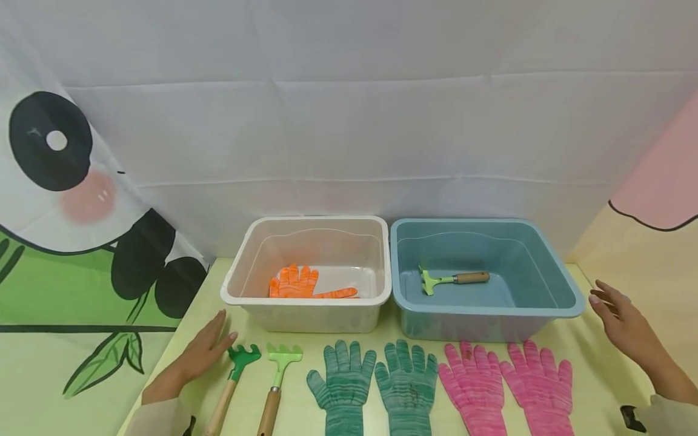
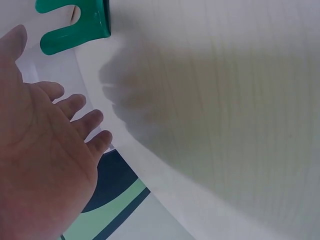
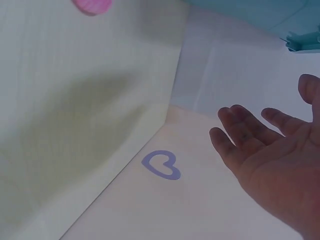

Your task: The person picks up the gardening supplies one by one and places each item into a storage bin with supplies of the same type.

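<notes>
In the head view my left hand (image 1: 200, 348) hovers or rests by the table's left edge, fingers extended and holding nothing. Nearest to it lies a dark green hand rake (image 1: 240, 360) with a wooden handle, and beside that a light green hand rake (image 1: 282, 357). At the right, my right hand (image 1: 627, 321) is held beside the blue bin, fingers loosely bent around nothing. Teal gloves (image 1: 346, 381) and pink gloves (image 1: 480, 387) lie flat in pairs along the front. The left wrist view shows the left palm (image 2: 45, 135) near the green rake tines (image 2: 75, 37).
A white bin (image 1: 311, 316) holds an orange glove (image 1: 294, 281), with another orange piece beside it. The blue bin (image 1: 463, 325) to its right contains a small light green rake (image 1: 471, 277). White cloth (image 1: 349, 133) hangs behind, with printed panels at both sides.
</notes>
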Motion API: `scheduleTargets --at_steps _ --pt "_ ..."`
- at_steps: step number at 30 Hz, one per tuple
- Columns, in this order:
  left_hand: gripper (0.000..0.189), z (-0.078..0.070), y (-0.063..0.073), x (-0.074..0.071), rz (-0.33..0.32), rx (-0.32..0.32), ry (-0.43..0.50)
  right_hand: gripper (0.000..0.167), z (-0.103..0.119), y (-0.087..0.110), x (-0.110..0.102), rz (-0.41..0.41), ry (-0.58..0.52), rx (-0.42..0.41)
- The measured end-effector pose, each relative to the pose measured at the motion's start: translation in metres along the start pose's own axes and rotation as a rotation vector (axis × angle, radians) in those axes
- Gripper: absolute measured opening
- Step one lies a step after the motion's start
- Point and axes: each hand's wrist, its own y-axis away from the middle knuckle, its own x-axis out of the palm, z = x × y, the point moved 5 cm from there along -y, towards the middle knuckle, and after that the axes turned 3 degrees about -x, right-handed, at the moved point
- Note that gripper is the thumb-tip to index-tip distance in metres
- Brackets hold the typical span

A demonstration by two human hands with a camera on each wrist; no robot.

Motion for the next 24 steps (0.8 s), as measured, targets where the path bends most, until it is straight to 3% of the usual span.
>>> scheduleTargets --at_steps 4,15,24 --pt "0.080 -0.003 0.003 0.001 0.035 -0.021 0.016 0.060 0.005 -0.006 -0.003 -0.009 -0.006 0.012" --pt "0.087 -0.003 0.016 0.003 0.125 -0.082 0.080 0.065 0.026 -0.021 -0.007 -0.026 -0.188 0.018" --pt "0.094 -0.006 0.027 0.006 0.150 -0.083 0.081 0.068 0.036 -0.031 -0.010 -0.025 -0.188 0.019"
